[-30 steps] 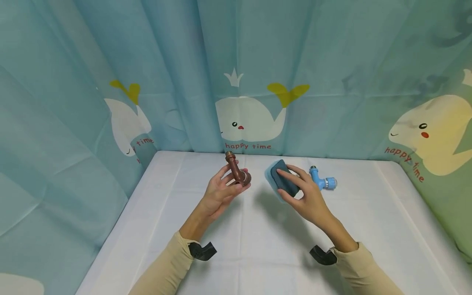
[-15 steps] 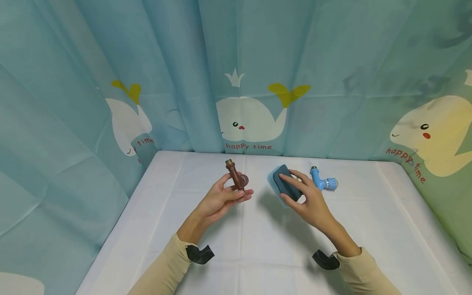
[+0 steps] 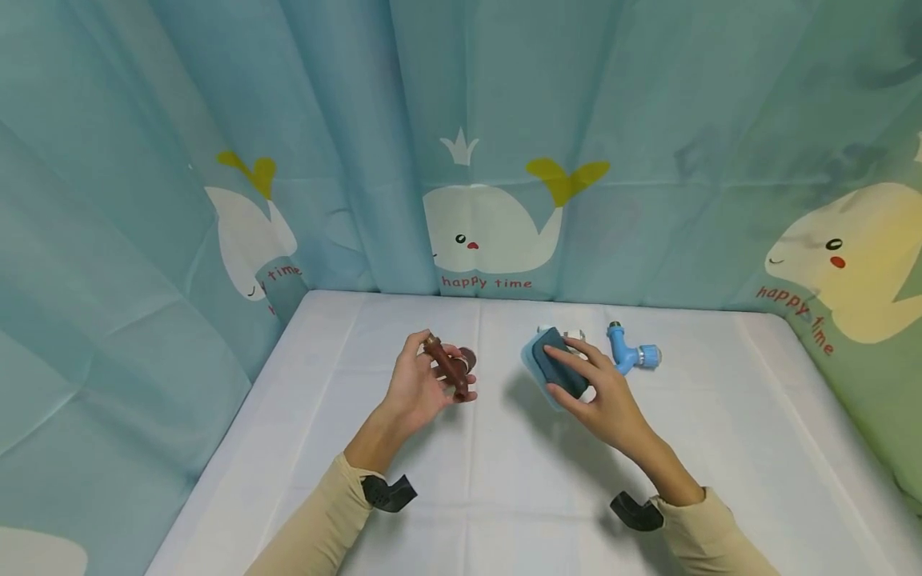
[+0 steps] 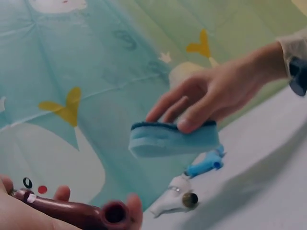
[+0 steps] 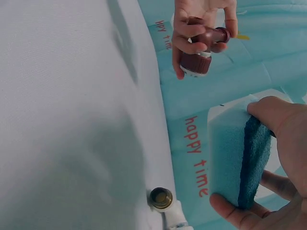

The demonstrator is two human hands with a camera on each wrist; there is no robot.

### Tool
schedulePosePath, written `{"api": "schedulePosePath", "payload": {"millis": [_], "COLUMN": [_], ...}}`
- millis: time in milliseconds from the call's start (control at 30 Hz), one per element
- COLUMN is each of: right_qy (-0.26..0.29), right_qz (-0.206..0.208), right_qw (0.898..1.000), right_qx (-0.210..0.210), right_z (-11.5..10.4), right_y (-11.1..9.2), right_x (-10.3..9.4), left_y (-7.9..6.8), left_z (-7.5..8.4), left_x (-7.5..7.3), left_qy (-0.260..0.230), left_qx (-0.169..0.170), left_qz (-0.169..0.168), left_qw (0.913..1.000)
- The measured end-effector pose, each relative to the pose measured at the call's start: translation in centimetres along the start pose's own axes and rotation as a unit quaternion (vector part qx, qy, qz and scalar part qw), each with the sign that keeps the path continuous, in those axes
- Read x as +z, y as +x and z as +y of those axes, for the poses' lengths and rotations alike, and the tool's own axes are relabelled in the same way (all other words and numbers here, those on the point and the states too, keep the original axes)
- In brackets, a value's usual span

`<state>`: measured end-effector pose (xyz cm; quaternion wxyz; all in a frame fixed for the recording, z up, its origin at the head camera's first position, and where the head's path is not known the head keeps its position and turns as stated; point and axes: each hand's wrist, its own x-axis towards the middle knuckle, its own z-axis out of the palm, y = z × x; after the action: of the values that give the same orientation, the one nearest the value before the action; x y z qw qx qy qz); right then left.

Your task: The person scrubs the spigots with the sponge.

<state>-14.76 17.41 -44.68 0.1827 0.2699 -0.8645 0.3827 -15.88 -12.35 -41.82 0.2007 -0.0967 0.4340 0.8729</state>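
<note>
My left hand (image 3: pixel 412 390) holds a dark brown tap (image 3: pixel 450 370) above the table, its brass threaded end tilted up towards the left. In the right wrist view, fingers wrap around that tap's body and its ribbed knob (image 5: pixel 195 63) points away from the palm. My right hand (image 3: pixel 608 396) pinches a blue sponge (image 3: pixel 558 364) between thumb and fingers. Dark scouring cloth covers one face of the sponge; the light blue foam (image 4: pixel 172 143) faces down in the left wrist view.
A light blue tap (image 3: pixel 625 352) lies on the white-covered table (image 3: pixel 533 512), right of the sponge. Partly hidden behind the sponge is a white tap (image 4: pixel 175 197) with a brass-coloured opening. A curtain (image 3: pixel 346 144) printed with whales hangs along the table's back and sides.
My left hand has shifted left and lower, and the brown tap has turned in its fingers. The sponge has moved slightly right and down, and part of the white tap now shows behind it.
</note>
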Motion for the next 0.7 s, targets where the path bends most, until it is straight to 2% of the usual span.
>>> {"api": "schedulePosePath", "payload": {"millis": [100, 200, 267, 400, 500, 600, 700], "right_qy": [0.001, 0.0, -0.001, -0.002, 0.009, 0.036, 0.065], "right_qz": [-0.002, -0.003, -0.003, -0.004, -0.008, -0.004, 0.01], "right_qw": [1.0, 1.0, 1.0, 1.0, 1.0, 0.999, 0.997], "right_qx": [0.002, 0.003, 0.003, 0.004, 0.006, -0.002, -0.028], "right_z": [0.0, 0.0, 0.0, -0.2, -1.0, -2.4, -3.9], "right_y": [-0.1, -0.1, -0.1, 0.1, 0.7, 1.6, 2.4], "right_x": [0.0, 0.0, 0.0, -0.1, -0.3, -0.3, 0.1], "left_y": [-0.1, -0.3, -0.4, -0.5, -0.5, -0.8, -1.1], "left_z": [0.1, 0.0, -0.1, -0.5, -0.8, -1.0, -1.2], "left_x": [-0.2, -0.4, -0.5, -0.6, -0.3, 0.4, 1.2], "left_qy": [-0.054, -0.098, -0.113, -0.086, -0.058, -0.026, 0.018], "left_qx": [0.002, 0.011, 0.018, 0.045, 0.067, 0.089, 0.121], "left_qz": [-0.006, -0.034, -0.066, -0.147, -0.204, -0.227, -0.242], "left_qw": [0.9985, 0.9945, 0.9912, 0.9843, 0.975, 0.9694, 0.9626]}}
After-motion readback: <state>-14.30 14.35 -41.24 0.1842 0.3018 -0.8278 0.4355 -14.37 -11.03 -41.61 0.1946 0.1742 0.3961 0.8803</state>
